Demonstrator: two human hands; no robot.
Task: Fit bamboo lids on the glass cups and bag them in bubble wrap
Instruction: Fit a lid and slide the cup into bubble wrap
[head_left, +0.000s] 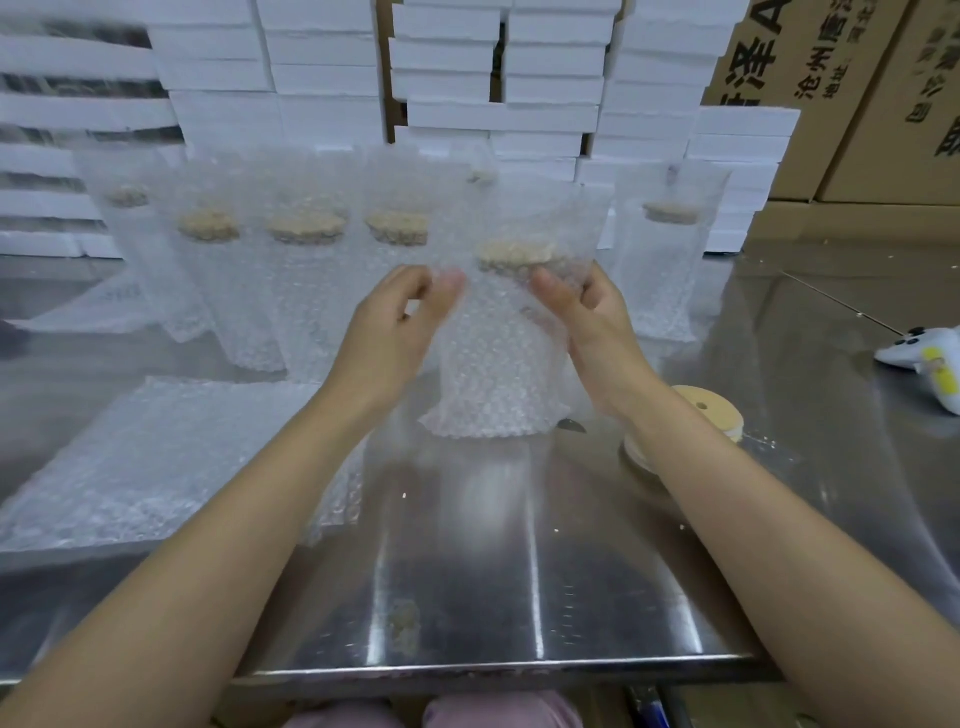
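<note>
Step in hand: bagging, by judgement; one lidded cup sits in the bag and the mouth is not yet closed.
Bag (488, 410): upright, long axis vertical, open mouth up. Its foot is at or just above the table (519, 571); I cannot tell which.
Cup (498, 343): inside the bag, dim through the wrap. Its lid (514, 254) shows at the top, below the bag's mouth.
Left hand (410, 306): at the bag's upper left edge, thumb and fingers pinching the wrap; tips blurred.
Right hand (587, 312): on the bag's upper right side, grasping wrap and cup just under the lid; likely the firmer hold.
Key relation: the loose mouth stands above both grips, so a fold would go up and over the lid.
Room: finished row (306, 270) close behind the bag; flat bags (156, 457) to its left; spare lids (706, 410) just right of it. The widest room lies in front of the bag.
Risk: a backward tilt could topple the row.
</note>
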